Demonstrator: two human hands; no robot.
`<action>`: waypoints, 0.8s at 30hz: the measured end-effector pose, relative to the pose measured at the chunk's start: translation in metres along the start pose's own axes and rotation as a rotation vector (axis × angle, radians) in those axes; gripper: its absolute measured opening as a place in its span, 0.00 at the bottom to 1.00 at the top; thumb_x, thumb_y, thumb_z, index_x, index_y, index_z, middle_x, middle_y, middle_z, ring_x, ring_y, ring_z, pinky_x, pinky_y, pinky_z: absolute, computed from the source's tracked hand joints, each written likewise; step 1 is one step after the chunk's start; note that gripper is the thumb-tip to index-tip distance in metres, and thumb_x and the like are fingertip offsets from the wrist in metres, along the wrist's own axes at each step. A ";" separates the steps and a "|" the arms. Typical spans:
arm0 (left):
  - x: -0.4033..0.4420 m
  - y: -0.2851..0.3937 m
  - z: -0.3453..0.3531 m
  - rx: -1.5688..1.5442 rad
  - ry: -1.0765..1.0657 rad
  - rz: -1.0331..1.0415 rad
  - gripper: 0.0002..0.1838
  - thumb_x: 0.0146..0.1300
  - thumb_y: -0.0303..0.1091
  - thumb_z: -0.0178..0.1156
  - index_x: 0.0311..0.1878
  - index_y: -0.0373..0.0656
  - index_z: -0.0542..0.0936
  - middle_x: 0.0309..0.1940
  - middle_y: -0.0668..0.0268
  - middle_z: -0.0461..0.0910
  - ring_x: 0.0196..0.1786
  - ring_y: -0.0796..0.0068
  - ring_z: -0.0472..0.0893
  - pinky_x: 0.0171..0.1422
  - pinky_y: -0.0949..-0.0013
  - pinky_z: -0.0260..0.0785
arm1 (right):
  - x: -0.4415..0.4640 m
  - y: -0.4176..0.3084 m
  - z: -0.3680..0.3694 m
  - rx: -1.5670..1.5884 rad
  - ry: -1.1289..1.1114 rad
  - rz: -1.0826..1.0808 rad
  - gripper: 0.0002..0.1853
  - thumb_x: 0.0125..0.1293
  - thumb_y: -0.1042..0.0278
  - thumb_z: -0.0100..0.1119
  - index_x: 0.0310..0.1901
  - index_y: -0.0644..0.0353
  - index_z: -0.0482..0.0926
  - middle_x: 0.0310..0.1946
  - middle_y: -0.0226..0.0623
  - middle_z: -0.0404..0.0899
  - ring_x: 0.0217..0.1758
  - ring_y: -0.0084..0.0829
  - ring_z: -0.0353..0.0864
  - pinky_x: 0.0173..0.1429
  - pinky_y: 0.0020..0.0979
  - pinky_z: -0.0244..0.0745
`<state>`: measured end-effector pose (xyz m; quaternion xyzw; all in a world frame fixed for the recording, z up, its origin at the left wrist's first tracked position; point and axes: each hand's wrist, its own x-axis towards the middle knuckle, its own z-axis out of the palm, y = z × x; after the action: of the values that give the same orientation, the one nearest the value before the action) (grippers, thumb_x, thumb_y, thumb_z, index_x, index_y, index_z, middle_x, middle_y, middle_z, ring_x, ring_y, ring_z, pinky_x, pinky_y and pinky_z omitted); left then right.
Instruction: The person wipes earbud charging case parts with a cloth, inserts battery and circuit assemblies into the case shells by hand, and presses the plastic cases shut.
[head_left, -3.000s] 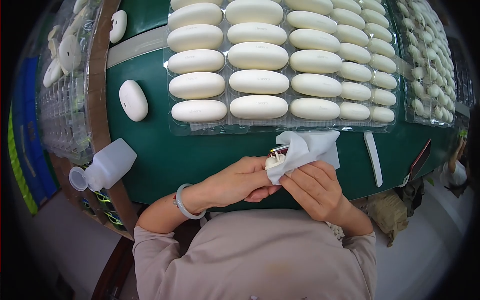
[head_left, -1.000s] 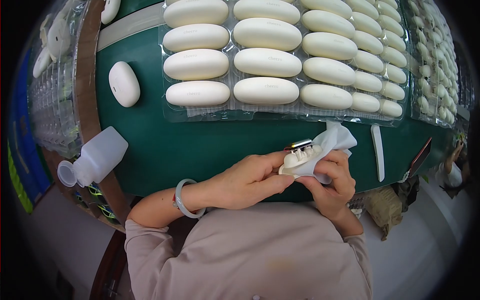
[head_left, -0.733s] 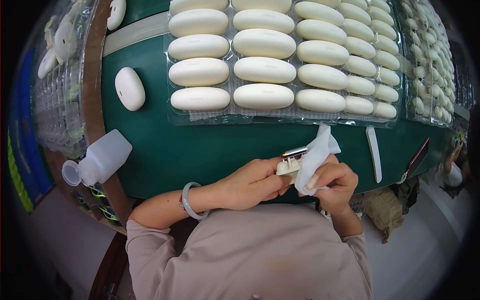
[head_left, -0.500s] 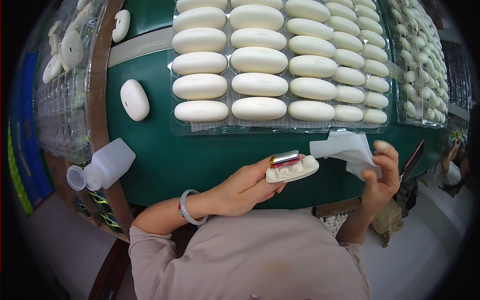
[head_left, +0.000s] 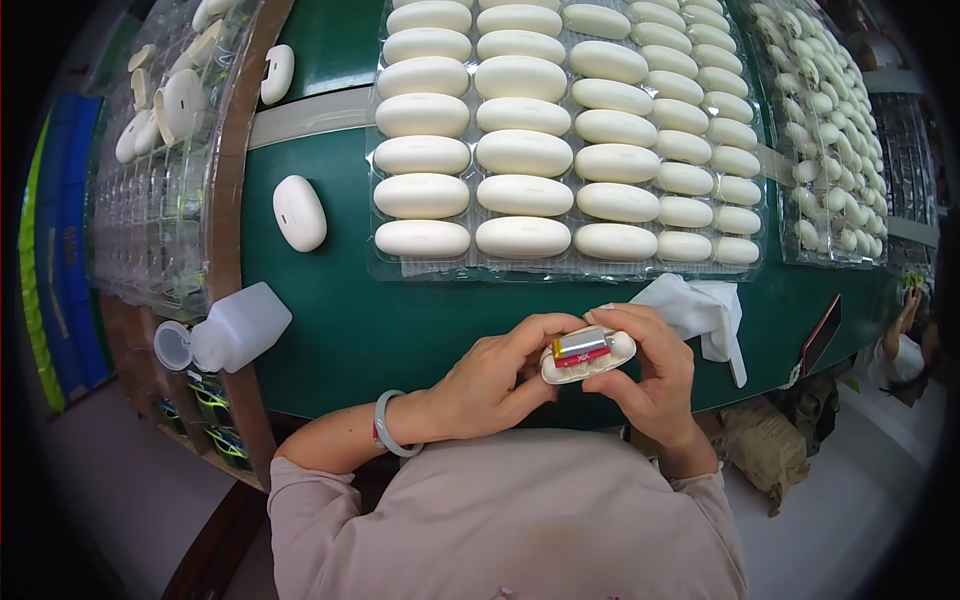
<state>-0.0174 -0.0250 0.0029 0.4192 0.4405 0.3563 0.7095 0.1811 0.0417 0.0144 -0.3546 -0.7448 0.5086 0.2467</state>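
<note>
In front of my chest, my left hand (head_left: pixel 500 375) and my right hand (head_left: pixel 648 375) grip a small white oval case part (head_left: pixel 622 350) between thumbs and fingers. Its inner side faces up, showing a silver cylindrical battery (head_left: pixel 585 345) with a yellowish end. A red piece with white lettering lies alongside the battery. Just beyond my right hand, a crumpled white cloth (head_left: pixel 690 305) rests on the green table, its narrow end hanging toward me. My fingers cover parts of the case's rim.
A clear tray (head_left: pixel 420 272) of white oval cases (head_left: pixel 523 237) fills the far middle, with another full tray (head_left: pixel 840 260) at right. Leftward are two loose cases (head_left: pixel 300 213) (head_left: pixel 278 75), an open plastic bottle (head_left: pixel 245 325) and stacked trays (head_left: pixel 150 220). A phone-like object (head_left: pixel 821 335) lies right.
My right hand has let go of the cloth and moved left onto the case part, which both hands now hold. The cloth lies on the table. The view has shifted slightly.
</note>
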 end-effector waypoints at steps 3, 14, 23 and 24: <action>-0.001 0.007 -0.001 -0.040 -0.097 0.039 0.33 0.61 0.36 0.64 0.65 0.38 0.62 0.49 0.62 0.75 0.50 0.73 0.77 0.51 0.72 0.73 | -0.001 0.005 0.000 -0.060 0.043 -0.104 0.20 0.51 0.74 0.69 0.48 0.65 0.79 0.46 0.44 0.78 0.47 0.36 0.80 0.51 0.29 0.75; 0.003 -0.009 0.003 -0.221 0.053 0.067 0.41 0.56 0.34 0.69 0.68 0.37 0.58 0.54 0.56 0.75 0.54 0.72 0.77 0.55 0.70 0.74 | -0.001 -0.012 -0.018 0.155 -0.222 0.275 0.32 0.49 0.75 0.71 0.59 0.62 0.72 0.53 0.43 0.76 0.52 0.40 0.79 0.53 0.35 0.77; 0.003 -0.004 -0.005 0.123 0.136 0.273 0.36 0.55 0.26 0.68 0.66 0.38 0.62 0.49 0.57 0.79 0.46 0.73 0.82 0.52 0.70 0.76 | -0.003 -0.006 -0.011 -0.033 -0.089 0.116 0.29 0.49 0.74 0.72 0.56 0.63 0.75 0.43 0.44 0.81 0.38 0.32 0.83 0.40 0.28 0.78; 0.003 -0.004 -0.004 0.083 0.145 0.267 0.35 0.55 0.26 0.68 0.66 0.38 0.63 0.49 0.57 0.79 0.46 0.73 0.82 0.52 0.70 0.77 | -0.002 -0.006 -0.010 -0.074 -0.072 0.059 0.28 0.49 0.75 0.72 0.55 0.63 0.76 0.42 0.44 0.81 0.35 0.31 0.83 0.38 0.27 0.77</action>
<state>-0.0201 -0.0230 -0.0025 0.4760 0.4452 0.4584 0.6042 0.1884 0.0445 0.0236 -0.3668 -0.7608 0.5001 0.1912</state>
